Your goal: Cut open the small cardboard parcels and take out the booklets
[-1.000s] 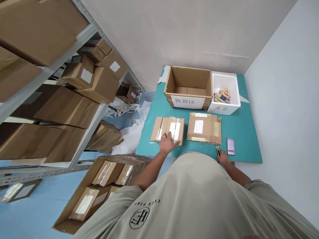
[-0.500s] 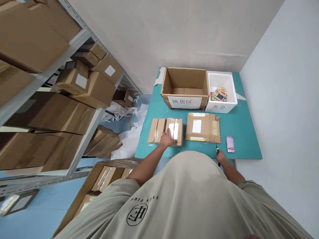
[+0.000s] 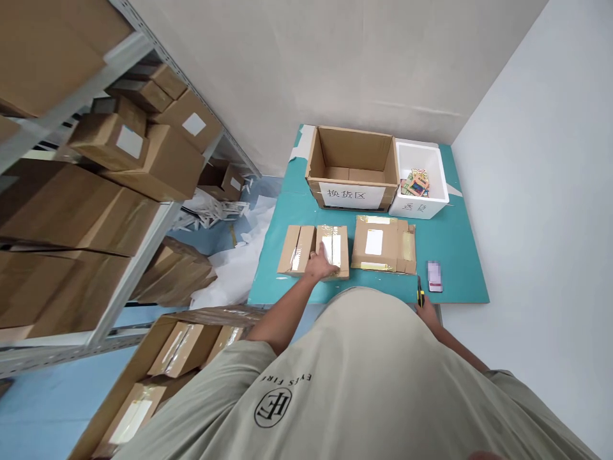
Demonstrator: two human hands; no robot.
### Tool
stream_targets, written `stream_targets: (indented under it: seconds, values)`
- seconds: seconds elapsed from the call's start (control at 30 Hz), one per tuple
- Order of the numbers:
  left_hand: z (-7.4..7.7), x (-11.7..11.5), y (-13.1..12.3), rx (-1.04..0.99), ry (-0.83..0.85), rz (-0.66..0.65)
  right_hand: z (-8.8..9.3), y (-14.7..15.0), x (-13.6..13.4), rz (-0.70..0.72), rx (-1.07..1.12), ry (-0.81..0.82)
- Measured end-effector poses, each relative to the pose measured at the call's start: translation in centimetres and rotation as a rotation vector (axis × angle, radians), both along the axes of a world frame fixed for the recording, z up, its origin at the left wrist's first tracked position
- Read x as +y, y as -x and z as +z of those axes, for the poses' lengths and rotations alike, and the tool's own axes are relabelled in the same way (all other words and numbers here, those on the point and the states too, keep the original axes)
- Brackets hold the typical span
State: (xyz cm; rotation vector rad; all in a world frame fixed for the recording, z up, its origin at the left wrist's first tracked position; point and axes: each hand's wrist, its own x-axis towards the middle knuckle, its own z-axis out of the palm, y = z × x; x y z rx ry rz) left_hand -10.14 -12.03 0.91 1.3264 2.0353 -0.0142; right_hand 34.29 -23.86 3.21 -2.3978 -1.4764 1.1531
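My left hand (image 3: 320,264) rests on a small taped cardboard box (image 3: 341,255), index finger and thumb spread across its top. A similar box (image 3: 289,249) stands close on its left. In my right hand (image 3: 428,310) is a yellow-and-black utility knife (image 3: 420,295), pointing away from me at the table's front edge. Whether its blade is out is too small to tell. A flat cardboard package (image 3: 383,246) with a white label and yellowish tape lies between my hands. Right of the knife lies a phone (image 3: 434,276) with a lit screen.
On the teal table (image 3: 460,255) stand an open carton (image 3: 352,197) with a handwritten sign and a white foam box (image 3: 419,207) holding colourful small items. Loaded shelves (image 3: 165,220) rise at left. A large carton (image 3: 158,329) of boxes stands at my lower left. Walls border the table.
The knife has turned from slanting to nearly straight ahead in my right hand. My left hand stays on the same box. The whole view has shifted slightly.
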Motion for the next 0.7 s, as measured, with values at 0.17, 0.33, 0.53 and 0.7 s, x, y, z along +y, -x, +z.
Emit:
stream_targets:
  seconds: [0.17,0.33,0.53,0.7]
  values:
    - [-0.1,-1.4,-2.5,-0.004,-0.078,-0.017,1.3,4.4,5.8,-0.115,0.220,-0.007]
    - [-0.5,-3.0,-3.6,-0.059,-0.135,-0.060,3.3,11.3,11.4,0.030,0.396,-0.030]
    - [-1.1,-3.0,-3.1,-0.182,-0.149,-0.129,5.7,20.2,16.1,0.378,0.328,0.042]
    - [-1.6,-2.9,-2.2,-0.293,-0.170,-0.224,5.6,25.5,19.2,0.488,0.100,-0.051]
